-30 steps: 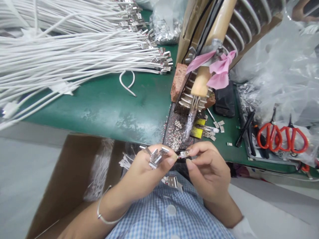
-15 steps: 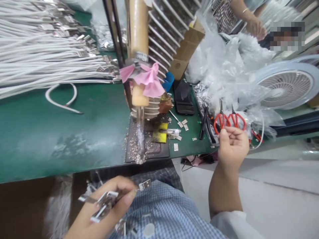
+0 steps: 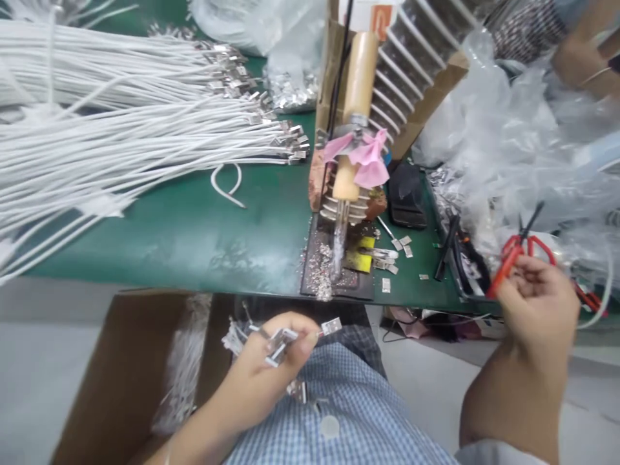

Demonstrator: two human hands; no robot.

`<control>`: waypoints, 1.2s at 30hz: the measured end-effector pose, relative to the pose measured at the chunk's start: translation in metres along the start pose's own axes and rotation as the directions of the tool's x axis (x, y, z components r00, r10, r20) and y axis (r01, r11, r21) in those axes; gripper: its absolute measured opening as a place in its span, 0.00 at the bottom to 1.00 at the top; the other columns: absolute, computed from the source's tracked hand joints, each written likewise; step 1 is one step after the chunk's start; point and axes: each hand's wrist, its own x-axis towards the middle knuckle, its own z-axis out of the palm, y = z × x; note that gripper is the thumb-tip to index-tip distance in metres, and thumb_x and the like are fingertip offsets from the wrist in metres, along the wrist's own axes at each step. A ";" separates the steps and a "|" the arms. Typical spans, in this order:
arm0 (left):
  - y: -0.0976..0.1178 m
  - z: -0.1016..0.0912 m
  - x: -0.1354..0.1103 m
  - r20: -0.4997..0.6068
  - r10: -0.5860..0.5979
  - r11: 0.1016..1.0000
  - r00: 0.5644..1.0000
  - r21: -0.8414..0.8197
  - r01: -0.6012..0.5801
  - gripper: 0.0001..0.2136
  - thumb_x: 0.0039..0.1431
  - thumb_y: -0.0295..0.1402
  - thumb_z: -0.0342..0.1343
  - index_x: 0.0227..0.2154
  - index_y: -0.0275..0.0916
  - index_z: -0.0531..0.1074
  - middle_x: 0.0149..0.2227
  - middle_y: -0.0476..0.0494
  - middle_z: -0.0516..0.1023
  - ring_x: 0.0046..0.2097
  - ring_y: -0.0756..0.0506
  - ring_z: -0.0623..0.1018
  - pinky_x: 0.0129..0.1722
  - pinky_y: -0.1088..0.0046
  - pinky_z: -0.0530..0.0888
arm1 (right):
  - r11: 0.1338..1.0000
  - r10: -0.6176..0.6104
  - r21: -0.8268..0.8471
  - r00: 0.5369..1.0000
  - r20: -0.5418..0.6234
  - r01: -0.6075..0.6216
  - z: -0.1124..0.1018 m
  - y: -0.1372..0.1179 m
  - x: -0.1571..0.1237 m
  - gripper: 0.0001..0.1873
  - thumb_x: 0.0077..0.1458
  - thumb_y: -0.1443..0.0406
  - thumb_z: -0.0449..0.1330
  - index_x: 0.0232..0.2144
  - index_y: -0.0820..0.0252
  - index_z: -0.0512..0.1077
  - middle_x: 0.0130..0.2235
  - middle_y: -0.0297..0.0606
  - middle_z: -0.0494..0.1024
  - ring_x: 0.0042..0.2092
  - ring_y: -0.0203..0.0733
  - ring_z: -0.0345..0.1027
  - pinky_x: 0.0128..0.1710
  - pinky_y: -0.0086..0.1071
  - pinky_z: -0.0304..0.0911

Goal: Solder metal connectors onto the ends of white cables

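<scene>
Plainly, snag and slip risks at both hands

Head view, sole camera. The left hand [image 3: 266, 374] is closed on a bunch of metal USB connectors [image 3: 279, 347]; a foremost connector [image 3: 332, 325] projects past thumb and forefinger, pinched close behind its shell. These are held over the checked garment [image 3: 372, 400], short of the green bench [image 3: 252, 252]. The right hand [image 3: 540, 310] has its fingers curled on the handle of red-handled scissors [image 3: 507, 263] at the bench's right side; whether one pair or two is involved cannot be told.

Findings, by judgement. The thin lead [image 3: 320, 334] behind the foremost connector might bend or part if the pinch tightens or the shell is knocked. Bunched connectors could slip out should the fingers relax. The scissors' blades point towards the plastic bags [image 3: 475, 129], so careless lifting might snag film. The soldering iron [image 3: 361, 77] stands beyond and between the hands, tip down over a dark plate [image 3: 365, 290]; a wrist brushing it could be burned if it is hot, which is not visible.
</scene>
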 end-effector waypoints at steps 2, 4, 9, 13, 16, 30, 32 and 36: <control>-0.002 0.000 0.001 0.023 0.015 1.000 1.000 -0.011 -0.015 0.11 0.61 0.42 0.59 0.33 0.38 0.74 0.19 0.55 0.59 0.21 0.53 0.58 0.20 0.77 0.56 | 0.996 -0.055 0.076 0.971 0.234 0.039 0.006 -0.019 -0.033 0.15 0.48 0.65 0.67 0.41 0.52 0.77 0.25 0.36 0.76 0.21 0.36 0.67 0.18 0.31 0.60; -0.003 -0.001 0.003 0.056 0.046 0.999 0.997 -0.003 -0.045 0.13 0.62 0.44 0.58 0.33 0.38 0.74 0.19 0.56 0.59 0.21 0.53 0.58 0.19 0.77 0.56 | 0.959 -0.277 0.226 0.750 0.600 0.173 0.018 -0.036 -0.066 0.20 0.50 0.70 0.62 0.46 0.52 0.75 0.26 0.33 0.77 0.21 0.37 0.69 0.19 0.30 0.64; -0.001 -0.001 0.003 0.021 0.100 0.993 0.995 0.059 -0.101 0.13 0.64 0.43 0.56 0.33 0.37 0.72 0.21 0.55 0.60 0.23 0.53 0.58 0.20 0.77 0.56 | 0.925 -0.376 0.257 0.582 0.721 0.279 0.056 -0.056 -0.113 0.23 0.46 0.68 0.58 0.47 0.56 0.71 0.27 0.31 0.76 0.26 0.39 0.71 0.28 0.32 0.68; 0.003 0.001 -0.001 0.001 0.091 0.994 0.996 0.067 -0.091 0.13 0.65 0.43 0.54 0.33 0.37 0.71 0.22 0.55 0.63 0.22 0.53 0.59 0.20 0.78 0.57 | 0.906 -0.394 0.218 0.538 0.745 0.362 0.064 -0.058 -0.114 0.22 0.48 0.67 0.56 0.48 0.58 0.68 0.24 0.29 0.74 0.24 0.39 0.68 0.30 0.34 0.65; 0.000 0.000 -0.001 0.018 0.092 0.994 0.996 0.055 -0.093 0.14 0.66 0.44 0.54 0.33 0.38 0.70 0.21 0.56 0.60 0.22 0.53 0.58 0.19 0.78 0.57 | 0.883 -0.403 0.190 0.488 0.774 0.429 0.064 -0.059 -0.110 0.20 0.52 0.68 0.56 0.49 0.60 0.67 0.24 0.29 0.74 0.24 0.38 0.66 0.28 0.32 0.62; -0.004 -0.005 0.007 -0.006 0.090 0.996 0.996 0.029 -0.090 0.15 0.65 0.46 0.53 0.31 0.39 0.69 0.19 0.57 0.61 0.18 0.54 0.58 0.18 0.78 0.59 | 0.663 -0.505 0.040 0.408 0.761 0.747 0.074 -0.059 -0.110 0.11 0.63 0.70 0.47 0.44 0.63 0.67 0.26 0.37 0.79 0.24 0.42 0.70 0.27 0.35 0.56; -0.004 -0.005 0.006 0.005 0.088 0.996 0.996 0.013 -0.089 0.15 0.65 0.45 0.54 0.31 0.39 0.69 0.19 0.57 0.61 0.19 0.54 0.58 0.17 0.79 0.58 | 0.674 -0.503 0.059 0.399 0.766 0.736 0.074 -0.059 -0.109 0.10 0.63 0.70 0.47 0.44 0.62 0.67 0.26 0.36 0.79 0.23 0.41 0.69 0.26 0.34 0.56; -0.004 -0.007 0.004 0.043 0.057 0.997 0.997 -0.051 -0.054 0.15 0.65 0.46 0.55 0.33 0.39 0.69 0.20 0.56 0.63 0.19 0.54 0.61 0.16 0.80 0.58 | 0.717 -0.511 0.116 0.404 0.759 0.687 0.073 -0.058 -0.109 0.10 0.63 0.69 0.48 0.44 0.62 0.66 0.25 0.35 0.78 0.23 0.40 0.67 0.25 0.33 0.56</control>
